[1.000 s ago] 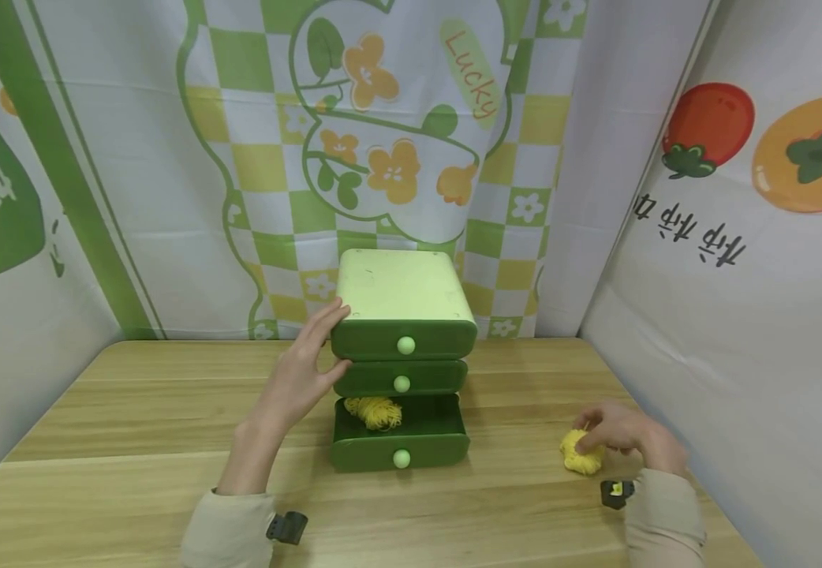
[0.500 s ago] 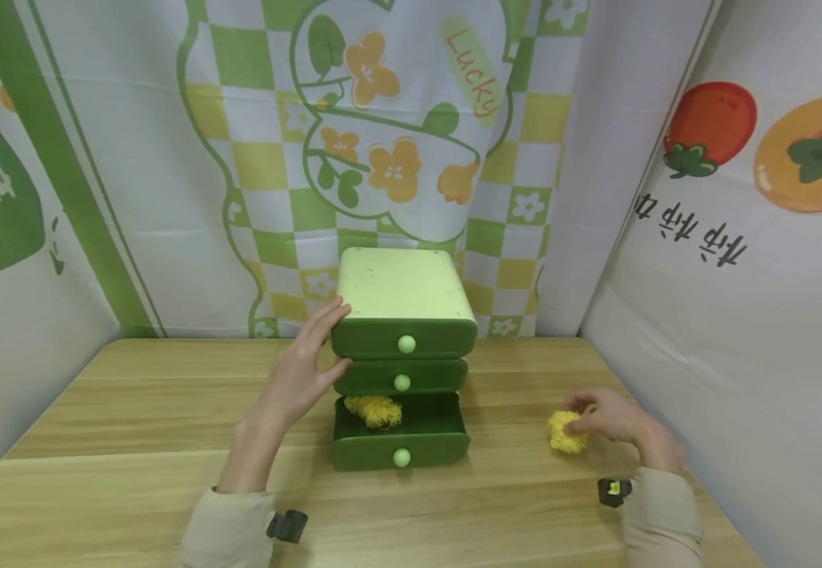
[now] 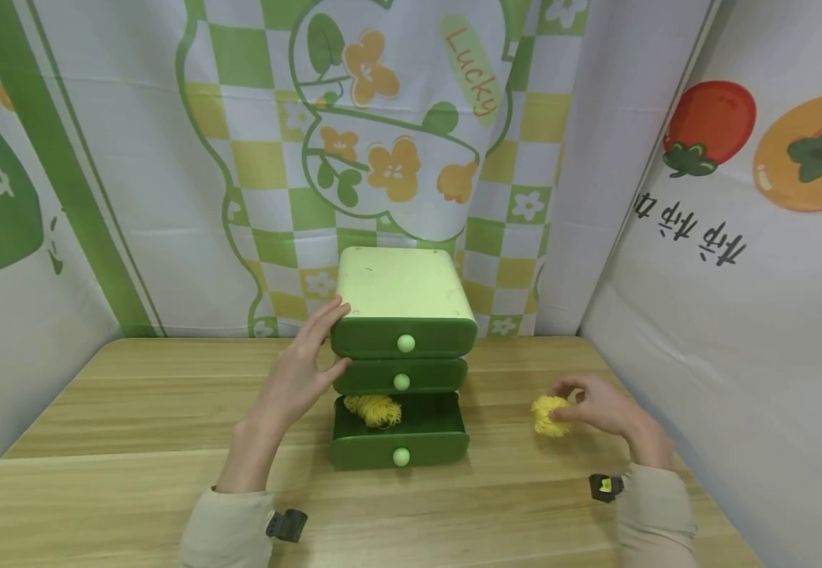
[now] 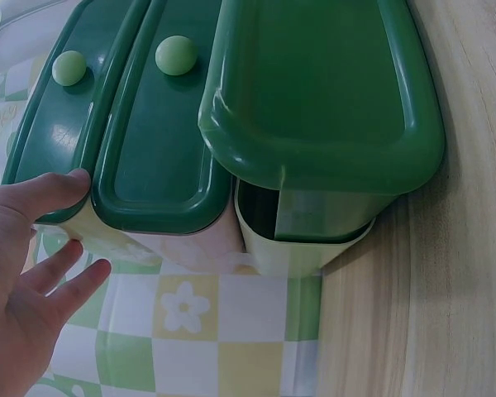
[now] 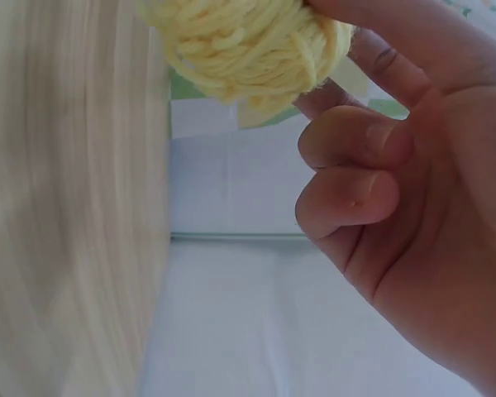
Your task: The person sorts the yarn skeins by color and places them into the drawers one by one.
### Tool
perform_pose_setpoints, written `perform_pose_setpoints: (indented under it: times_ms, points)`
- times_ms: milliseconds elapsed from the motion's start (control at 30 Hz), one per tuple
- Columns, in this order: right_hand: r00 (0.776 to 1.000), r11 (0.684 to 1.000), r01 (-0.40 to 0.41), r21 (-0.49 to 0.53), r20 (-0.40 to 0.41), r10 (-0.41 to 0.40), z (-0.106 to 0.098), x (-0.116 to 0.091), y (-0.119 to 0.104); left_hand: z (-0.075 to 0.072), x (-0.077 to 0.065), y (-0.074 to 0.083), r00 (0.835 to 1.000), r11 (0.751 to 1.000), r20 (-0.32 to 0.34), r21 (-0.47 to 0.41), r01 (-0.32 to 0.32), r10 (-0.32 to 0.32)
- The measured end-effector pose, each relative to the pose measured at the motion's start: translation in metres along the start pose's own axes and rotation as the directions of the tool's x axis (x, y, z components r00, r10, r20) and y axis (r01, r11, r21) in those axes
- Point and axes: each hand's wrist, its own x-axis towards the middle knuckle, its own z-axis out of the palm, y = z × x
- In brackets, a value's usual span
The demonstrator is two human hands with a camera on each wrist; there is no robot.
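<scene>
A small cabinet [image 3: 404, 284] with a pale green top and three dark green drawers stands mid-table; each drawer has a round knob. Its bottom drawer [image 3: 354, 454] is pulled out, with a yellow yarn bundle [image 3: 374, 411] lying in its left part. My left hand [image 3: 297, 375] rests against the cabinet's left side, fingers fairly straight, with the thumb on the drawer fronts' edge. To the right of the cabinet, my right hand [image 3: 603, 406] pinches a ball of yellow yarn [image 3: 549, 416] between thumb and fingers. In the right wrist view two other fingers are curled beside the yarn [image 5: 248, 50].
The wooden table [image 3: 134, 442] runs under both arms. Behind it hangs a checked green and yellow curtain [image 3: 255, 166], and a white printed sheet [image 3: 737, 315] closes off the right side. The top two drawers [image 3: 361, 339] are pushed in.
My right hand has carried the yarn ball left and farther back, closer to the cabinet. The left hand and the drawers have stayed in place.
</scene>
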Motion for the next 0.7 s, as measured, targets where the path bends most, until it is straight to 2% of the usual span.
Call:
perform_pose_setpoints:
  times_ms: [300, 700]
  points:
    - [1.0, 0.999, 0.001, -0.033, -0.011, -0.001, 0.003, 0.005, -0.019, 0.0, 0.0, 0.001, 1.0, 1.0, 0.007, 0.005, 0.007, -0.007]
    - [0.996, 0.995, 0.08, -0.058, -0.027, -0.081, 0.01, 0.012, -0.037, -0.001, 0.0, 0.001, 1.0, 1.0, 0.017, 0.009, 0.025, -0.025]
